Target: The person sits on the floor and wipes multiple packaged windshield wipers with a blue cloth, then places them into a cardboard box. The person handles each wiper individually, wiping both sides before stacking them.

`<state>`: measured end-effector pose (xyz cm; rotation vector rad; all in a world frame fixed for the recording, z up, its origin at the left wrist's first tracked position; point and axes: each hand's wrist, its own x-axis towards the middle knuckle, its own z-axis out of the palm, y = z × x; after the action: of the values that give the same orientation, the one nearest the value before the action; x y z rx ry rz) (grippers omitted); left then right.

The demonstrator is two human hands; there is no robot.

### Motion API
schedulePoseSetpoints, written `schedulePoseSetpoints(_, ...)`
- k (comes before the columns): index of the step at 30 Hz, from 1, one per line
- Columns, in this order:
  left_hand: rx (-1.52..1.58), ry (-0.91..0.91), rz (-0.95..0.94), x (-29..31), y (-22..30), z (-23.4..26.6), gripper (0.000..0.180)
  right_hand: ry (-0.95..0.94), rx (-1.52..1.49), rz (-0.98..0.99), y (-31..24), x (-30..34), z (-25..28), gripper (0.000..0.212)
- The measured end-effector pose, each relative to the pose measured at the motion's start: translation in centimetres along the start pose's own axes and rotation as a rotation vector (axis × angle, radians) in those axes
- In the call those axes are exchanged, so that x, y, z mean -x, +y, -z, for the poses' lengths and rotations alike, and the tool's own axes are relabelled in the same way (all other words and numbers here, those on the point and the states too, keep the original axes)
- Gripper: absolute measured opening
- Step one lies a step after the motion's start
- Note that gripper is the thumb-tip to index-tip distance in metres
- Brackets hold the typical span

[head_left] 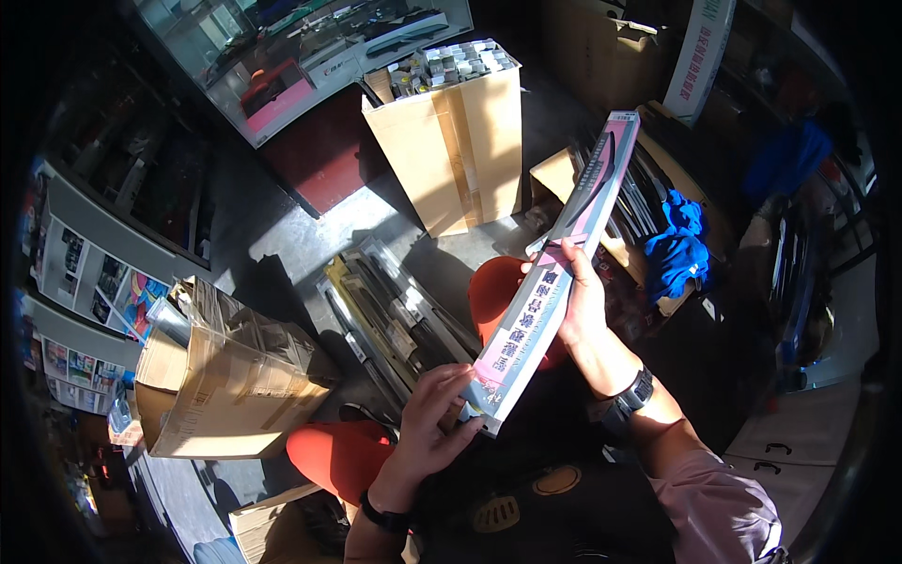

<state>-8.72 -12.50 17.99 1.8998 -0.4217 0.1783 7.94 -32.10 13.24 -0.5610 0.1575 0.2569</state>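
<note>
Because both hands already have hold of it, the long package (540, 329) hangs slantwise in front of the person in the head view, over the lap, its far end up and to the right, its near end low. The right grip (584, 305) is closed around it about midway, thumb on the printed face and the other fingers mostly hidden behind. The left grip (430, 428) cups the near end, fingers against the long edge and thumb by the bottom corner; how hard it presses, I cannot tell.

Slim and straight, the package is probably light for its length and fairly stiff. Its face catches the sun with a slight sheen, so it may slide a little under dry fingers. The narrow walls look like thin card or plastic that could dent if squeezed hard. A hold across the side edges near the middle should balance it best, with a light second hold at the near end to steady it. Beyond the knees, similar long packs (390, 301) lie on the floor (362, 221).
</note>
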Motion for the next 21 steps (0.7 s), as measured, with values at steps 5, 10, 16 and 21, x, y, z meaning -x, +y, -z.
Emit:
schedulePoseSetpoints(5,-0.655,-0.086,-0.169,1.0,-1.1,-0.3,0.041,0.139,0.029,-0.105,0.7,-0.5,0.5,0.053)
schedulePoseSetpoints(10,-0.868,-0.031,-0.351,0.4,-1.7,-0.6,0.038,0.300,-0.055,-0.062,1.1,0.4,-1.3,0.038)
schedulePoseSetpoints(16,-0.964,0.109,-0.383,1.3,-3.3,0.1,0.040,0.295,0.026,0.044,2.4,0.3,0.3,0.060)
schedulePoseSetpoints(21,-0.909,0.107,-0.405,1.3,-3.4,-0.2,0.047,0.312,0.028,0.058,2.1,0.7,-0.4,0.059)
